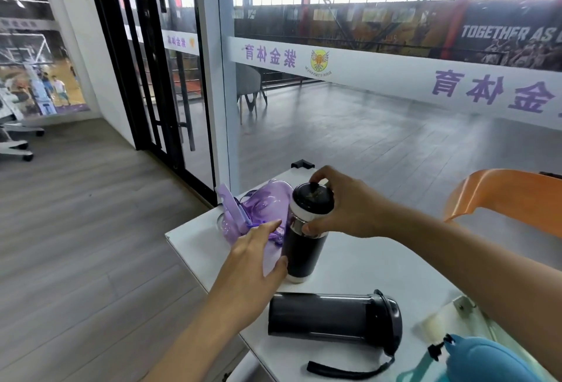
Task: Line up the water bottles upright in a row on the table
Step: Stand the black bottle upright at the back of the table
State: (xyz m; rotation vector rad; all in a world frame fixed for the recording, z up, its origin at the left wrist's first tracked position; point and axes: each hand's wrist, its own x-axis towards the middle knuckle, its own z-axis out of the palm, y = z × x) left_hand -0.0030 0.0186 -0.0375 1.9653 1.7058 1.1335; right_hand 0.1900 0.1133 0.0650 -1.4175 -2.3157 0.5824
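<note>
Gripping the upright black bottle, your right hand clamps its fingers round the cap; left hand, fingers apart, reaches toward the purple bottle on the desk.

bottles: 4 | black upright 1, 12 o'clock | black lying 1, 6 o'clock | purple 1, 10 o'clock | blue 1, 4 o'clock | hands: 2

white table, black bottle with white bands, translucent purple bottle, dark grey bottle with black strap, teal-blue bottle, orange chair
</note>
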